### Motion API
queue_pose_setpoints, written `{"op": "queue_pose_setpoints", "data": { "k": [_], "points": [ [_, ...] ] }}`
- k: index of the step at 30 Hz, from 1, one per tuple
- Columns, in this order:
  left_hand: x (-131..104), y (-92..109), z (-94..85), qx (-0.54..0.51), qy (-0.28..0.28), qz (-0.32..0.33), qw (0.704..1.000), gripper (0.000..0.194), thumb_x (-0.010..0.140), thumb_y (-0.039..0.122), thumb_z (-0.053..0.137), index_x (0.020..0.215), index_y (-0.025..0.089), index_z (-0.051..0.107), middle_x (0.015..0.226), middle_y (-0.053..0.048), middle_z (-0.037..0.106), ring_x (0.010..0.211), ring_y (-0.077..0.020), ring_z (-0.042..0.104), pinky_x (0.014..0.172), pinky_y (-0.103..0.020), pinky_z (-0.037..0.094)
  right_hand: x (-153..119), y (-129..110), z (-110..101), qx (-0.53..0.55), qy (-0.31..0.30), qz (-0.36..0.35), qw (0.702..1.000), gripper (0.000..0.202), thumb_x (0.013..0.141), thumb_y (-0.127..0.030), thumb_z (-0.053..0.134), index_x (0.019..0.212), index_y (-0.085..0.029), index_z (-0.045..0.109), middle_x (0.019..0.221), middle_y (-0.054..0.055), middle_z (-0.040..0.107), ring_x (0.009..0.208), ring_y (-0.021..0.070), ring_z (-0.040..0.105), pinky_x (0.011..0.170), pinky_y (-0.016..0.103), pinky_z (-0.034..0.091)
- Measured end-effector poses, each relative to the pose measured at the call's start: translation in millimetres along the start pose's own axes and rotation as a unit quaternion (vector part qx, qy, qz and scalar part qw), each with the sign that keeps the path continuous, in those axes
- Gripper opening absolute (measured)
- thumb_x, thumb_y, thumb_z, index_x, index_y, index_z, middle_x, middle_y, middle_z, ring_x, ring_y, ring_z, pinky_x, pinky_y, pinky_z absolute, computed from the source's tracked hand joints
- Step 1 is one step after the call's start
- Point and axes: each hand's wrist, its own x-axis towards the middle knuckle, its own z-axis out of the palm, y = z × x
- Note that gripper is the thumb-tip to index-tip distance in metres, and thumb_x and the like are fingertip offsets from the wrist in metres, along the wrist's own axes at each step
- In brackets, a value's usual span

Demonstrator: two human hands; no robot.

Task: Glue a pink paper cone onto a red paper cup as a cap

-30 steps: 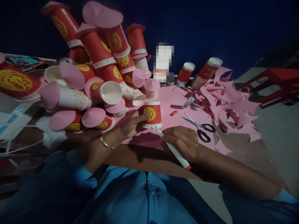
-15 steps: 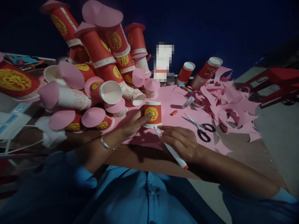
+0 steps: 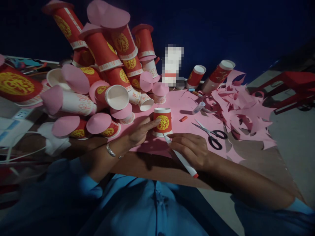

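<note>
Much pink paper on brown table; dark-blue backdrop behind; left hand gripping cup, right hand gripping marker.

Brown table (pink paper atop)

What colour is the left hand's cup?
The cup is red with a round yellow motif, white at top and bottom; head view shows it best.

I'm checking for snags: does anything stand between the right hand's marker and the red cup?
Nothing visible does. The marker in the right hand has its tip at the lower edge of the red cup, held by the left hand; the scissors lie off to the right.
</note>
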Motion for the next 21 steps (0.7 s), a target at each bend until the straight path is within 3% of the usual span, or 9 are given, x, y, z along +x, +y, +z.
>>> {"op": "queue_pose_setpoints", "data": {
  "k": [3,6,9,21],
  "points": [
    [0.0,1.1,0.4,0.015,-0.011,-0.006,1.0,0.063,0.084,0.06,0.082,0.126,0.015,0.067,0.097,-0.008,0.077,0.072,-0.015,0.065,0.064,-0.028,0.048,1.1,-0.6,-1.4,-0.021,-0.002,-0.009,1.0,0.007,0.099,-0.01,0.065,0.105,-0.013,0.064,0.079,0.005,0.073,0.074,0.0168,0.072,0.064,0.027,0.061],
    [1.5,0.4,0.9,0.005,-0.019,0.016,1.0,0.066,0.083,0.059,0.083,0.132,0.018,0.065,0.112,-0.011,0.078,0.098,-0.0237,0.072,0.082,-0.034,0.054,1.4,-1.1,-2.1,-0.025,-0.01,-0.013,1.0,0.006,0.1,-0.01,0.062,0.104,-0.014,0.063,0.074,0.002,0.07,0.066,0.0141,0.067,0.057,0.025,0.054],
    [2.6,-1.2,0.7,-0.001,-0.023,0.031,0.999,0.064,0.086,0.056,0.081,0.135,0.019,0.063,0.121,-0.013,0.078,0.115,-0.0284,0.071,0.097,-0.041,0.054,0.2,-1.2,-1.0,-0.024,-0.007,-0.015,1.0,0.006,0.098,-0.01,0.063,0.102,-0.013,0.062,0.072,0.001,0.069,0.064,0.0133,0.066,0.055,0.025,0.052],
    [3.8,0.3,2.4,0.0,-0.026,0.021,0.999,0.062,0.086,0.054,0.081,0.133,0.018,0.063,0.126,-0.015,0.075,0.119,-0.0301,0.069,0.099,-0.042,0.054,-3.5,1.8,-1.1,-0.032,-0.019,-0.009,0.999,0.009,0.098,-0.011,0.062,0.103,-0.017,0.059,0.07,-0.002,0.066,0.059,0.0124,0.06,0.054,0.026,0.047]
  ]
}}
